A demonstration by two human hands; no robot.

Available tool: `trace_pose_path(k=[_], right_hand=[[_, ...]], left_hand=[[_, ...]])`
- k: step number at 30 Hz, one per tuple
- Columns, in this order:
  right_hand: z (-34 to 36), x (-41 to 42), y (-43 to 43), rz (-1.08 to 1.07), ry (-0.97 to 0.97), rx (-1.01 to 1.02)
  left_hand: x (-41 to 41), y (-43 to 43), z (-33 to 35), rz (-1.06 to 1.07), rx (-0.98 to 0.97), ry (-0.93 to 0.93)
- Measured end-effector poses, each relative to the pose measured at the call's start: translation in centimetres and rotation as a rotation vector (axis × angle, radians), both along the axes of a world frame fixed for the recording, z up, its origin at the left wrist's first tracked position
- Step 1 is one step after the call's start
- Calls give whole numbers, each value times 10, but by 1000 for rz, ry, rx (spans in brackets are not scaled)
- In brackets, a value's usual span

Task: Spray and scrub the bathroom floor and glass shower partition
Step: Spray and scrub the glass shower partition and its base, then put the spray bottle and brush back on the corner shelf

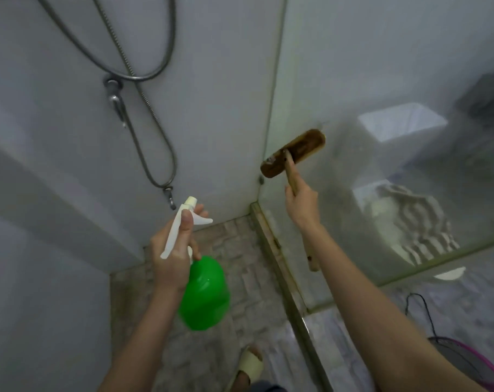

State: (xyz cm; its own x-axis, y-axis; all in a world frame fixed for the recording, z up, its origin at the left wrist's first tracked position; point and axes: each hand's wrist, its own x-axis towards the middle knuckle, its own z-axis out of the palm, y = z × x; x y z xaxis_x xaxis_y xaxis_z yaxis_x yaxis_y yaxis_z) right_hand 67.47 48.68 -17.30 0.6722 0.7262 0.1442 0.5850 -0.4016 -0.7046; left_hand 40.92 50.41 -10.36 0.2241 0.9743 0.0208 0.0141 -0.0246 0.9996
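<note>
**Brush on glass, bottle held low**

R hand (301, 203) is wrapped around the wooden handle of the brush (293, 157), fingers closed on it. Brush head lies flat against the glass (381, 80), near the corner where glass meets the tiled wall (212, 80). Head's long axis runs diagonal, lower-left to upper-right; handle runs down from the head's middle toward the person, end sticking out below the wrist.

L hand (174, 250) grips the neck of the green bottle (205, 292), left of the glass, thumb up along the white sprayer, fingers curled round the trigger. Bottle hangs body-down over the floor (254, 264), tilted, nozzle pointing up and away toward the wall. Shower hose (144, 123) hangs on the wall, farther left of the glass.
</note>
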Motion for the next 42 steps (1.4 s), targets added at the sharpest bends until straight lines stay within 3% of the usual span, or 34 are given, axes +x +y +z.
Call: trace_pose_path(k=[11,22,31,36,42], right_hand=[[24,-213,-36,624,341,156],[20,-410,-85,1419,454,-38],[-10,-506,-157,2001,202,-481],[-26,-555,-218,2191,97,-690],[-52,-617,-284,2415,51,-714]], left_hand=[[-186,-132,19,593,94,46],[-299,-304,51,1311,214,39],[-325,-413,78,1995,372,72],[-362,-470,80,2184,381,165],[-426,-530,66,2315,427,237]])
